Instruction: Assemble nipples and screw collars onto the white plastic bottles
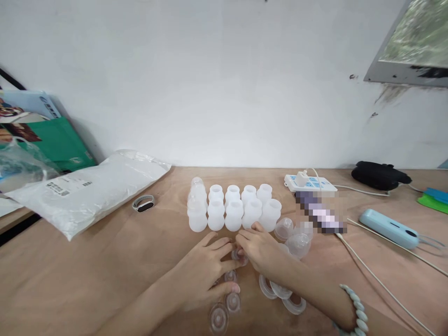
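Both hands meet over a wooden table (87, 280), just in front of two rows of several white translucent silicone bottle-shaped pieces (233, 207). My left hand (206, 273) and my right hand (261, 249) together pinch a small clear plastic piece (239, 255) between their fingertips. Small clear round caps (226, 310) lie under and before my left hand. Clear rings (280, 294) lie beneath my right forearm, which wears a pale bead bracelet (353, 305). Clear dome-shaped cups (294, 235) sit right of my right hand.
A white plastic bag (91, 189) and a wristband (143, 203) lie at the left. A power strip (310, 183), cables, a light blue device (388, 228) and a black object (380, 175) are at the right. A white wall stands behind.
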`<state>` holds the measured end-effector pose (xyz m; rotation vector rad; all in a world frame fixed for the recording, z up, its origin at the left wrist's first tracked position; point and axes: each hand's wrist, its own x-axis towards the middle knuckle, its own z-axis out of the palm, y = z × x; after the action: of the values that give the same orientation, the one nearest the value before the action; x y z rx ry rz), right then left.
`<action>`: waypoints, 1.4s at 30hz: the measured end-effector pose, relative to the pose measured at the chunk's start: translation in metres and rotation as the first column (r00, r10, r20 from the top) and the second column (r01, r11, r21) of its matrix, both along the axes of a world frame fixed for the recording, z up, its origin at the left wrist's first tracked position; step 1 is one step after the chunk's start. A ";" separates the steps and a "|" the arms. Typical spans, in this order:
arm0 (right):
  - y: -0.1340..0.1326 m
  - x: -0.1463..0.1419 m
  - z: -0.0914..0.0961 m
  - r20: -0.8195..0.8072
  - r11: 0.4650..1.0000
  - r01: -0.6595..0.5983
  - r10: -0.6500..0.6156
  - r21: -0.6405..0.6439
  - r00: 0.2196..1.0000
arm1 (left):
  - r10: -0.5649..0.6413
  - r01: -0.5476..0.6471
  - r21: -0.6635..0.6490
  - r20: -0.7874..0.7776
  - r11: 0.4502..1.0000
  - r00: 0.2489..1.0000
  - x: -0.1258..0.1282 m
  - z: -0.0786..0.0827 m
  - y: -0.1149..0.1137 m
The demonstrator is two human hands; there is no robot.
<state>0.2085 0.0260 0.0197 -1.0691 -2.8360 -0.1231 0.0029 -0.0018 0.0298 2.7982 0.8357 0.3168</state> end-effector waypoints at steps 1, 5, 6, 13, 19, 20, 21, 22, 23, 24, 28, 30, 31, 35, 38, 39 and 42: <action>0.000 0.001 0.003 0.003 1.000 -0.008 0.008 0.007 1.000 | 0.005 -0.005 0.002 -0.005 1.000 1.000 0.001 0.000 0.000; 0.000 0.004 0.010 -0.008 0.998 -0.040 0.041 0.041 0.999 | 0.019 -0.020 -0.017 -0.062 1.000 0.998 0.004 0.003 -0.003; -0.001 0.005 0.010 -0.017 0.998 -0.044 0.045 0.052 0.999 | 0.023 -0.024 -0.018 -0.069 1.000 0.997 0.005 0.004 -0.004; -0.003 0.011 0.010 -0.090 0.993 -0.060 0.070 0.105 0.994 | 0.049 -0.049 -0.012 -0.066 0.999 0.997 0.005 0.003 -0.007; -0.009 0.049 0.064 -0.288 0.977 0.076 -0.016 0.199 0.958 | 0.060 -0.060 0.012 -0.038 0.998 0.997 0.005 0.000 -0.010; -0.012 0.057 0.072 -0.306 0.968 0.110 -0.038 0.223 0.951 | 0.066 -0.066 0.005 -0.047 0.998 0.997 0.005 0.000 -0.011; -0.015 0.065 0.077 -0.305 0.962 0.139 -0.062 0.236 0.950 | 0.072 -0.073 -0.006 -0.059 0.997 0.996 0.004 0.000 -0.012; -0.017 0.073 0.079 -0.290 0.959 0.161 -0.090 0.234 0.953 | 0.079 -0.081 -0.019 -0.069 0.997 0.994 0.004 0.000 -0.013; -0.020 0.078 0.079 -0.273 0.959 0.176 -0.113 0.222 0.956 | 0.083 -0.086 -0.033 -0.076 0.996 0.994 0.002 0.000 -0.013; -0.022 0.082 0.076 -0.260 0.962 0.186 -0.131 0.200 0.957 | 0.087 -0.091 -0.047 -0.079 0.995 0.993 0.001 0.000 -0.013; -0.028 0.077 0.056 -0.274 0.978 0.189 -0.160 0.084 0.948 | 0.098 -0.100 -0.097 -0.030 0.990 0.995 -0.004 -0.001 -0.012; -0.029 0.065 0.048 -0.272 0.984 0.178 -0.167 0.015 0.948 | 0.113 -0.110 -0.099 0.024 0.989 0.993 -0.005 -0.001 -0.011; -0.029 0.058 0.046 -0.262 0.985 0.169 -0.167 -0.017 0.950 | 0.120 -0.115 -0.095 0.040 0.989 0.992 -0.005 -0.001 -0.010; -0.022 0.031 0.045 -0.256 0.992 0.111 -0.121 -0.056 0.959 | 0.115 -0.114 -0.084 0.009 0.990 0.993 -0.002 0.004 -0.009; -0.009 0.013 0.051 -0.266 0.995 0.076 -0.057 0.059 0.962 | 0.092 -0.093 -0.063 -0.028 0.994 0.995 -0.001 0.005 -0.010; -0.003 0.006 0.053 -0.252 0.991 0.071 -0.041 0.112 0.967 | 0.085 -0.087 -0.056 -0.036 0.995 0.996 -0.001 0.004 -0.010; 0.014 -0.014 0.056 -0.206 0.972 0.065 -0.017 0.226 0.978 | 0.060 -0.063 -0.055 -0.052 0.996 0.997 -0.002 0.001 -0.011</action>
<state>0.1940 0.0396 0.0754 -1.0262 -2.5437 -0.3207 0.0007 -0.0127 0.0311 2.7422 0.9286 0.2299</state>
